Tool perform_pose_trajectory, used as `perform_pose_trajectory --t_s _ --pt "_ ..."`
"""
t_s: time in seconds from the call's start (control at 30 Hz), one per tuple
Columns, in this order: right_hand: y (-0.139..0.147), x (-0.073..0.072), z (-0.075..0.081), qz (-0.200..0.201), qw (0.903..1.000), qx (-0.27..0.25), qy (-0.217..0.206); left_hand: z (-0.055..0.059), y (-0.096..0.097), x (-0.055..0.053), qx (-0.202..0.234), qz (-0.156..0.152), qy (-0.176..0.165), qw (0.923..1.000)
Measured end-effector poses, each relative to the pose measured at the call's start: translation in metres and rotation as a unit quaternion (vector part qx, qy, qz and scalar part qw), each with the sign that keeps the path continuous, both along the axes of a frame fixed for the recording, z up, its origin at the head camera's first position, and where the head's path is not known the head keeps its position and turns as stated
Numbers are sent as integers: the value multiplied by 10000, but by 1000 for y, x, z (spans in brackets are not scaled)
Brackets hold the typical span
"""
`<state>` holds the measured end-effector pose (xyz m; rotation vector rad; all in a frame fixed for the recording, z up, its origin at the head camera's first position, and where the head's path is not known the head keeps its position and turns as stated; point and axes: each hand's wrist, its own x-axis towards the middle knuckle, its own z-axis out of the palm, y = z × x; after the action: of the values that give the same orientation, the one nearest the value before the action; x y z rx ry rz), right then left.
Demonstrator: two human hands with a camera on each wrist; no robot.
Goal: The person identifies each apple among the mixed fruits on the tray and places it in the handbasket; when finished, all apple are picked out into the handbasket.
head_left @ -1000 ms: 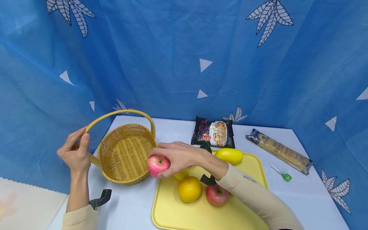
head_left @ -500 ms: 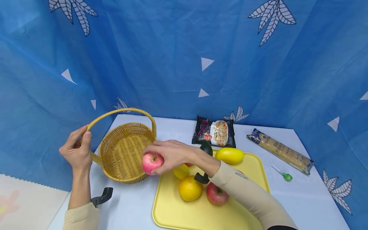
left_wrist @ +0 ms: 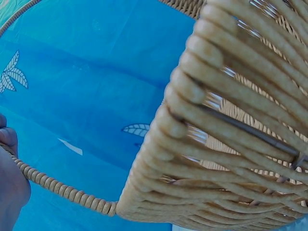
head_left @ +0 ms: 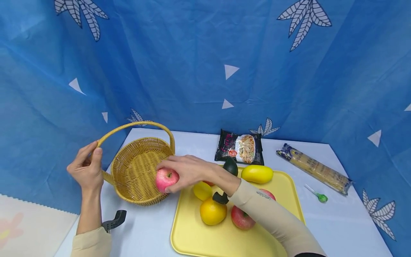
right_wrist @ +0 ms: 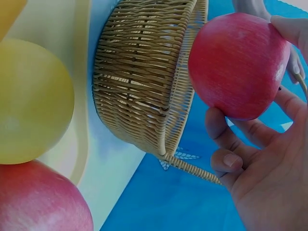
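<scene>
A round wicker basket [head_left: 141, 175] with a tall arched handle [head_left: 141, 123] stands at the left of the table. My left hand [head_left: 86, 166] pinches the handle on its left side; the left wrist view has the basket's woven wall [left_wrist: 231, 144] up close. A pink-red apple [head_left: 165, 179] is in my right hand [head_left: 187, 174], fingers and thumb round it, over the basket's right rim. In the right wrist view the apple [right_wrist: 239, 66] appears just above the basket's open top, gripped between thumb and fingertips. The inside of the basket shows bare woven bottom.
A yellow tray [head_left: 199, 242] right of the basket holds an orange [head_left: 213, 211], a lemon [head_left: 202, 191], a yellow oblong fruit [head_left: 257, 174] and several apples [head_left: 241, 217], partly under the right arm. Behind lie a black food packet [head_left: 239, 147], a noodle packet [head_left: 314, 167] and a green lollipop [head_left: 321, 197].
My right hand has carried the apple left, from beside the basket's right edge to over its rim. The left hand keeps its hold on the handle.
</scene>
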<state>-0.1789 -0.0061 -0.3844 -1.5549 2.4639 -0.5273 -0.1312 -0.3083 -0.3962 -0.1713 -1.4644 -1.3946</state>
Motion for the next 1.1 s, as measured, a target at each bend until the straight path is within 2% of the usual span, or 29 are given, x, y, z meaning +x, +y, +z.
perform_pose_trajectory --t_s 0.3,0.53,1.1 --pt "-6 -9 -2 -153 9996 -1 -245 2 1 -2 -10 -9 37 10000" --pt "-17 -15 -5 -205 9991 -2 -360 3 2 1 77 -60 -20 10000" --pt "-31 -21 -9 -320 9979 59 -562 2 0 2 -33 -7 -67 10000"
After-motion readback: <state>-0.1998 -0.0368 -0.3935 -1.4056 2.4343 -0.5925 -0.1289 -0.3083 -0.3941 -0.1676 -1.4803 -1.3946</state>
